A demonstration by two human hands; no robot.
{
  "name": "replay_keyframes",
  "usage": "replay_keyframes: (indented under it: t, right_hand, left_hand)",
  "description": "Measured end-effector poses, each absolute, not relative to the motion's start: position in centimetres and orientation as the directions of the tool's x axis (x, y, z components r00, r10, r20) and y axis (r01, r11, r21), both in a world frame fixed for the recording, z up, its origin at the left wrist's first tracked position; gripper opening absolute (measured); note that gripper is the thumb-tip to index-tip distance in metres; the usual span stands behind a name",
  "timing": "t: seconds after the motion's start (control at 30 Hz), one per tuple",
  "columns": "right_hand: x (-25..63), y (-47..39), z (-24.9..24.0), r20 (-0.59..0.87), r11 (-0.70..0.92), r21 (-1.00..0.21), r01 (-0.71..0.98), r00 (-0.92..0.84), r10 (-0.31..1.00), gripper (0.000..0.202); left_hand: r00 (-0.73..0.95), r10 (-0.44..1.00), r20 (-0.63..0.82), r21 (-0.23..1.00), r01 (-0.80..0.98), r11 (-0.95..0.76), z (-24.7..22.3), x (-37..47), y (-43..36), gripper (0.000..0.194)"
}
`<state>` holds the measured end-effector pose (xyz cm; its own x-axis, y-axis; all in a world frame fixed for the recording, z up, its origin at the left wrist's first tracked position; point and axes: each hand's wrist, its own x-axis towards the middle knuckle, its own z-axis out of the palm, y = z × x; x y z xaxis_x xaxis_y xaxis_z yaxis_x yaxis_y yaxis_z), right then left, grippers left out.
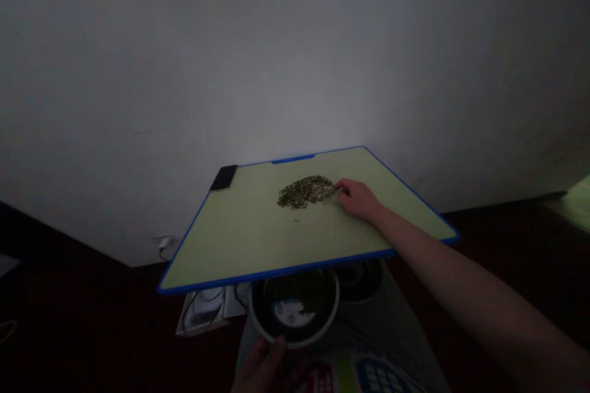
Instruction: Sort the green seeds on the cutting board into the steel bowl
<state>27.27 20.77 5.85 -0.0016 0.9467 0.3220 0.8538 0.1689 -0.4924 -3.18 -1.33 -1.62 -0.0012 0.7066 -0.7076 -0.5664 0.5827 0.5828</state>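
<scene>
My left hand [260, 365] grips the near rim of a round bowl [335, 304] below the table's front edge, thumb over the rim. Some dark greenish stuff lies inside it. On the pale yellow-green tabletop [244, 233] a loose heap of small dark green beans or grains [299, 192] is spread out, with a few strays in front. My right hand [357, 196] rests at the heap's right edge, its fingers curled into a pinch. What is between the fingertips, if anything, is too small to make out.
A blue edge [276, 272] runs round the tabletop, which stands by a grey wall [295, 61]. A black phone [224, 178] lies at the back left corner. Beneath are a second dark bowl [359, 279], a white box with cables [203, 310] and a plugged-in charger [163, 244].
</scene>
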Motion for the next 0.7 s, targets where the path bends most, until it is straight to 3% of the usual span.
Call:
replay_keyframes:
  t: [0.1,0.33,0.53,0.7]
  right_hand:
    - [27.21,20.72,5.93,0.327,0.168,-0.49,0.856,0.002,0.945,0.029]
    - [27.1,20.72,6.05,0.323,0.126,-0.475,0.871,0.039,0.946,0.028]
    - [27.03,20.79,6.01,0.317,0.138,-0.467,0.874,0.019,0.948,0.029]
    - [26.98,20.76,6.08,0.304,0.154,-0.473,0.867,-0.004,0.953,0.028]
  left_hand:
    - [-0.008,0.689,-0.724,0.542,-0.624,0.563,-1.62,-3.15,-1.4,0.05]
    - [-0.046,0.695,-0.718,0.568,-0.616,0.546,-0.94,-2.94,-1.49,0.035]
    - [-0.036,0.691,-0.722,0.579,-0.579,0.574,-1.11,-3.04,-1.43,0.054]
    - [-0.051,0.683,-0.729,0.57,-0.598,0.564,-1.26,-3.13,-1.53,0.042]
